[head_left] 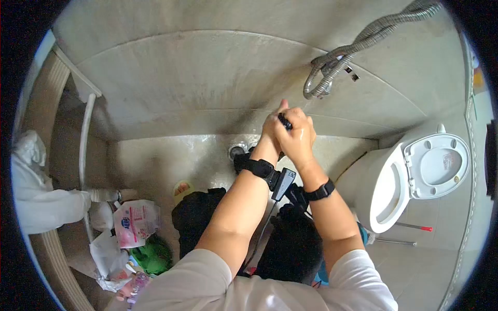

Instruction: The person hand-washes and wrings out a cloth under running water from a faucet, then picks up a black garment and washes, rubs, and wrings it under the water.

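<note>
Both my hands are raised together in front of me, wrapped round a bunched, twisted black cloth (285, 122). My left hand (271, 128) is closed, its thumb pointing up. My right hand (299, 136) grips from the right, pressed against the left one, and its back looks wet. Most of the cloth is hidden inside the fists. Dark fabric (244, 161) also shows below my left wrist; whether it belongs to the same cloth I cannot tell. Black straps circle both wrists, and a small grey device (284, 184) sits by the left one.
A white toilet (384, 207) with its lid up stands at right. Metal hoses (358, 46) hang from the tiled wall. A floor drain (237, 150) lies beneath my hands. At left are a pink-and-white pouch (136, 223), a green bundle (153, 255) and white cloth (44, 192).
</note>
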Demonstrator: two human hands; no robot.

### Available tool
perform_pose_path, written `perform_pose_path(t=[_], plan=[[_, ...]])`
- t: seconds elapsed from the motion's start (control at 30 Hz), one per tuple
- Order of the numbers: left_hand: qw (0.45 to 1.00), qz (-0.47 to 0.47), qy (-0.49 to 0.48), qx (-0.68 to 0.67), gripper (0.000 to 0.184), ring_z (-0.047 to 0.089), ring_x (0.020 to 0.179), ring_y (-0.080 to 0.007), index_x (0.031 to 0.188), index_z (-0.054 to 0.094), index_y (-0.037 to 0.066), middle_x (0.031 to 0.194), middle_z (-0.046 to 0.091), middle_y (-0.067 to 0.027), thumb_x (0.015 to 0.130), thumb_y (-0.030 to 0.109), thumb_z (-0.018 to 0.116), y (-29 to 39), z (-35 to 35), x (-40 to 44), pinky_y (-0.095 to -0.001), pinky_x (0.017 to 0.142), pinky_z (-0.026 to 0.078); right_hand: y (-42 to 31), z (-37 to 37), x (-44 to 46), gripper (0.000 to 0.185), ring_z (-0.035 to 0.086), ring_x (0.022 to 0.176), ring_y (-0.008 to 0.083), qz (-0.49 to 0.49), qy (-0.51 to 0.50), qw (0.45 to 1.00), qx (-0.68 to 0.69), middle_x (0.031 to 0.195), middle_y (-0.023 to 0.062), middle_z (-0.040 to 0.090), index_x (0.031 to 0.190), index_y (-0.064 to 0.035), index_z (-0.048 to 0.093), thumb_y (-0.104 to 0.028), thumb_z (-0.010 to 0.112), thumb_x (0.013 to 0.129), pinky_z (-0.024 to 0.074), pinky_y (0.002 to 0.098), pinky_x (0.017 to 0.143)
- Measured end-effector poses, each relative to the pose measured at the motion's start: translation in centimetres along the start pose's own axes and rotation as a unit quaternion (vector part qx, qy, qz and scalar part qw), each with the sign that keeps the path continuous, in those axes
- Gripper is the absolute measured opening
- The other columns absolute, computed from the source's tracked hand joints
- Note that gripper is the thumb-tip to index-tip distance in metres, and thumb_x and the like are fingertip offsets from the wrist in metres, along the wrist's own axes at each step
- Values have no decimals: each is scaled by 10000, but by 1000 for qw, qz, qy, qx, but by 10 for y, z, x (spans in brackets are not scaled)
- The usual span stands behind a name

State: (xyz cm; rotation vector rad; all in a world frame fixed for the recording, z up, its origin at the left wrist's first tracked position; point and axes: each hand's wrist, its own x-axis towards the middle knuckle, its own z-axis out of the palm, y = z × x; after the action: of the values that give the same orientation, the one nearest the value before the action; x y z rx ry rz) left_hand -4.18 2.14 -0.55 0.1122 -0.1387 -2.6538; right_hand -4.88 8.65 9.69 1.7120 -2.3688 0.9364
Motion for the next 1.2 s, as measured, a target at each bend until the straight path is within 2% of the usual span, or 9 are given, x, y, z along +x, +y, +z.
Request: perform_pose_path(t=[0.03,0.17,0.3,0.43,0.63,0.7,1.0,1.1,1.2], plan=[[988,-12,-111,-107,421,561,805,-220,862,521,89,860,581,-81,901,490,399,-4,-9,5,-381,756,459,10,8,6,227,571,840,328,-6,5,1000,5,879,115,612,835,-51,635,-251,627,730,451,378,738],[981,88,171,-3,182,578,764,-192,909,566,20,879,593,-99,863,186,508,-17,14,3,-344,669,473,58,32,36,253,581,776,419,111,-70,989,75,824,258,600,799,12,610,-223,558,723,467,452,720],[967,75,210,126,196,589,684,-187,874,598,53,810,618,-63,862,239,540,-9,20,4,-327,606,476,85,43,49,242,565,756,455,111,6,988,105,771,287,579,791,37,584,-195,544,736,450,466,684],[965,80,191,158,248,588,589,-197,814,609,68,708,613,-50,854,310,568,-8,12,12,-334,559,485,95,20,52,327,575,764,295,213,-145,911,322,835,195,600,1007,20,548,-204,617,779,444,366,728],[971,119,197,62,384,499,659,-167,788,456,98,715,454,-29,953,434,368,2,13,-5,-334,619,449,28,-1,2,208,572,877,354,-70,-82,990,85,993,153,600,944,-89,621,-230,645,793,454,390,798],[994,105,-23,-35,394,502,724,-154,834,475,93,751,459,-27,954,447,350,-5,4,-7,-337,653,443,-1,2,-1,246,578,833,390,-29,-62,997,43,909,173,616,823,-78,651,-314,583,825,465,418,767],[968,69,209,121,237,599,721,-183,889,601,44,841,627,-80,891,261,504,-10,28,3,-322,631,481,82,21,55,390,587,784,439,130,-69,989,17,780,284,594,832,17,649,-322,460,865,468,457,737],[917,91,231,311,290,575,658,-145,838,597,33,741,594,-53,885,314,545,5,35,-5,-319,578,465,109,8,47,375,624,748,365,137,-134,977,92,773,229,640,860,29,646,-314,495,864,473,404,722],[892,138,228,366,414,541,762,-141,878,611,-33,777,606,-65,888,375,542,21,36,-5,-309,721,432,86,-36,26,349,582,767,151,315,-286,805,414,867,43,643,962,13,631,-312,563,856,448,291,733]])
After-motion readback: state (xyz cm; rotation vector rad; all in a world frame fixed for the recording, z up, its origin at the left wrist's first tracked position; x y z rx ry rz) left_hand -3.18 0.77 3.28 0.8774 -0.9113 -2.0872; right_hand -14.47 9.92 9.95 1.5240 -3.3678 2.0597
